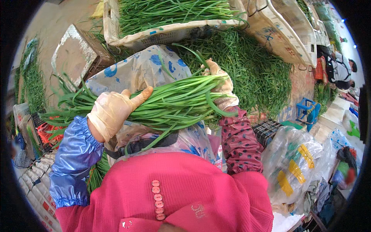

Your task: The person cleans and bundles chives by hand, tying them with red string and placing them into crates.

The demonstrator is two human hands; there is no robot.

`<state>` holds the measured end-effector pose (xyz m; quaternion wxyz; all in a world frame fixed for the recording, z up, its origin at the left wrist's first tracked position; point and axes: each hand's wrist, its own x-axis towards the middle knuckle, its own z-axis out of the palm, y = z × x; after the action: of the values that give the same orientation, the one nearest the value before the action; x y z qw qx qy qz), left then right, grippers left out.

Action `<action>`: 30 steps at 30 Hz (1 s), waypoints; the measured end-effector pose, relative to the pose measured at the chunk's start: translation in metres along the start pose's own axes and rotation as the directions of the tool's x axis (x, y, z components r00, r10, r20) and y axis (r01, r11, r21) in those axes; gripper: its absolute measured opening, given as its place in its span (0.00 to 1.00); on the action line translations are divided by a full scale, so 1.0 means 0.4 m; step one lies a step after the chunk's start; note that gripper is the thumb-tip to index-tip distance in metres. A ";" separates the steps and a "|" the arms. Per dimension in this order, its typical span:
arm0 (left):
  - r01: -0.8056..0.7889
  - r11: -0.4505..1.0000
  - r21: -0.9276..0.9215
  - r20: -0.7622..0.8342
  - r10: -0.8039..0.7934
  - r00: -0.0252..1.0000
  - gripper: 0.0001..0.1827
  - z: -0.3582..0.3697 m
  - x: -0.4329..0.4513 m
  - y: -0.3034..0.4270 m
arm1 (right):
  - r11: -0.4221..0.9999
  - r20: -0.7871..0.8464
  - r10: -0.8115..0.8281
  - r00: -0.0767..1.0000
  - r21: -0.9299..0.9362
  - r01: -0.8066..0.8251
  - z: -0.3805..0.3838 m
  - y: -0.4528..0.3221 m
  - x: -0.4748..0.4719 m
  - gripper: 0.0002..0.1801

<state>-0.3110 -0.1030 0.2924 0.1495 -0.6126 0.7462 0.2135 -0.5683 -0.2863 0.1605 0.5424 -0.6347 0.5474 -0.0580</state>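
Note:
A loose bunch of long green chives (174, 100) lies sideways over my lap. My left hand (111, 111), in a thin pale glove, grips it near the left part, thumb stretched over the leaves. Beyond that hand the leaves fan out to the left. At the other end my right hand (224, 87), in a stained pale glove, closes around the bunch. A few stray leaves stick up by its fingertips. Beneath the chives, a plastic apron (130, 71) with blue prints covers my knees.
Ahead stands a white plastic crate (136, 38) filled with chives. Loose green trimmings (258, 69) heap on the floor at right. A worn box (72, 52) is at left, a blue stool (307, 110) and plastic bags (287, 162) at right. Other people are farther right.

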 end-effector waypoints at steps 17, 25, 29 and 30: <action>0.095 0.989 0.113 0.025 -0.098 0.995 0.46 0.016 -0.015 0.034 | 0.996 -0.145 0.086 0.986 0.008 -0.086 -0.305 -0.001 -0.182 0.31; 0.084 0.972 0.221 -0.037 -0.077 0.996 0.48 0.015 -0.016 0.046 | 0.775 0.231 0.102 0.968 0.592 -0.223 -0.124 0.048 -0.103 0.27; 0.099 0.962 0.256 -0.046 -0.090 0.995 0.49 0.038 -0.026 0.041 | 0.641 0.227 -0.068 0.971 0.756 -0.132 -0.081 0.062 -0.079 0.21; 0.098 0.960 0.262 -0.048 -0.088 0.995 0.49 0.042 -0.027 0.040 | 0.612 0.245 -0.090 0.965 0.779 -0.140 -0.080 0.066 -0.077 0.21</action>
<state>-0.3249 -0.0828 0.2854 0.2263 -0.6254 0.7408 0.0942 -0.6184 -0.2778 0.1696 0.8336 -0.3245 0.3989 -0.2020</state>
